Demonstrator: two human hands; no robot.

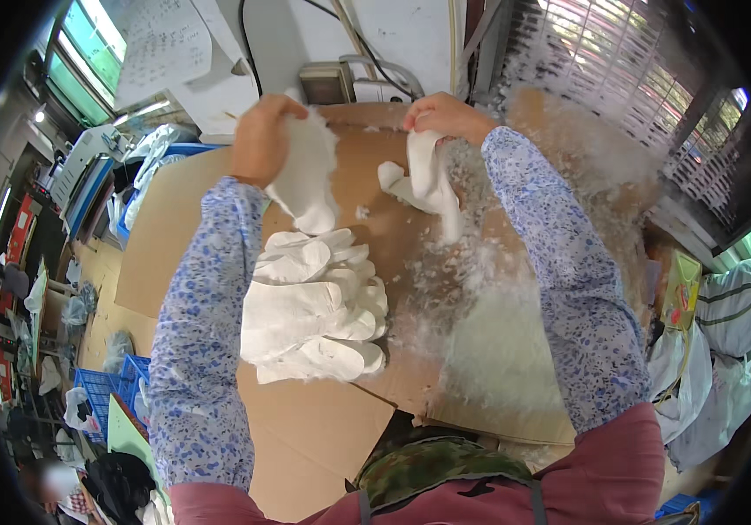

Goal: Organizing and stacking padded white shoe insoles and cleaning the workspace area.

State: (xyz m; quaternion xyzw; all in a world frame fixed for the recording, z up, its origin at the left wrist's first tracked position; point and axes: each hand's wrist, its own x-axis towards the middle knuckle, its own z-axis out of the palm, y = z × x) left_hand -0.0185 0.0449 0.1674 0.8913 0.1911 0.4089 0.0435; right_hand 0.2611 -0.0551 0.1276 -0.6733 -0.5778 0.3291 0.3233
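My left hand is closed on the upper end of a flat white sock-shaped fabric piece, which hangs with its rounded lower end just above a pile. To the right, my right hand pinches the top of another white fabric piece. That one is limp, with rounded ends drooping over the cardboard. Below my left hand lies a layered pile of similar white pieces, their rounded ends pointing mostly right. Whether these are socks or gloves, I cannot tell for sure.
Brown cardboard covers the work surface. White lint lies thick on its right side. A mesh screen stands behind at right, and a small electrical box at the back. Blue crates stand at left, white sacks at right.
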